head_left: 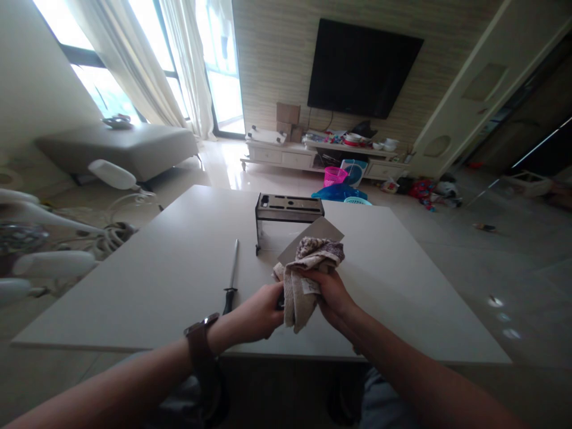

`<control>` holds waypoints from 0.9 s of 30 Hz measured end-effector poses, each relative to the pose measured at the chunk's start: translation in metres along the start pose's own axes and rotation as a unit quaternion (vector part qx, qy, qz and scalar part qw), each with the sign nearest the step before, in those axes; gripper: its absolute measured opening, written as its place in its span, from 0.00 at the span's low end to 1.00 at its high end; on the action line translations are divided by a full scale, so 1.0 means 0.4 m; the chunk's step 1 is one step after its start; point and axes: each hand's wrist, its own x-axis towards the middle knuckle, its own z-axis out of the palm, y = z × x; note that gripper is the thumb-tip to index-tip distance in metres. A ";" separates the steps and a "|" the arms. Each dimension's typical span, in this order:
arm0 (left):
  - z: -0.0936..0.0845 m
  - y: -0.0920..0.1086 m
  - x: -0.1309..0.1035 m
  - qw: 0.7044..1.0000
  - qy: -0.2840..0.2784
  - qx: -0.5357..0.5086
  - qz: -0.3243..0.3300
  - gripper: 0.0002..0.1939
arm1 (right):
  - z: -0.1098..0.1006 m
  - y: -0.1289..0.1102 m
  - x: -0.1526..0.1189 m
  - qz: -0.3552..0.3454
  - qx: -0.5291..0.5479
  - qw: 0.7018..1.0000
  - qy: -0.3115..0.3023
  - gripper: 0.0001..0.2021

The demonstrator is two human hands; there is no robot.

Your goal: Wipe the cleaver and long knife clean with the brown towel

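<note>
A cleaver (320, 227) with a broad grey blade is held above the table, its blade pointing away from me. My left hand (267, 308) is closed around its dark handle, which is mostly hidden. A patterned beige and brown towel (298, 298) drapes over the blade and hangs down in front of the handle. Fingers of my right hand (333, 295) grip the towel against the blade from the right side. Left of my hands a honing steel (233, 271) with a black handle lies on the table. Just beyond the blade stands a knife block (290, 205) with slots in its top.
The white table (179, 268) spans the space before me. Beyond it are a pink basket (335, 176), a blue bag (339, 192) and a cluttered TV cabinet (277, 156). A white lamp fixture (58, 262) stands at left, near a grey bench (120, 149).
</note>
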 end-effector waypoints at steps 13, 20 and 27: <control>-0.004 0.001 0.002 1.000 0.007 0.005 0.011 0.14 | 0.000 0.001 0.004 0.003 -0.005 1.000 0.012 0.20; -0.008 -0.005 0.005 1.000 -0.003 0.022 0.016 0.14 | 0.000 0.001 0.001 0.003 -0.006 1.000 0.008 0.20; -0.003 -0.004 0.001 1.000 -0.004 0.006 0.005 0.17 | -0.001 0.000 0.003 0.004 -0.001 1.000 0.009 0.20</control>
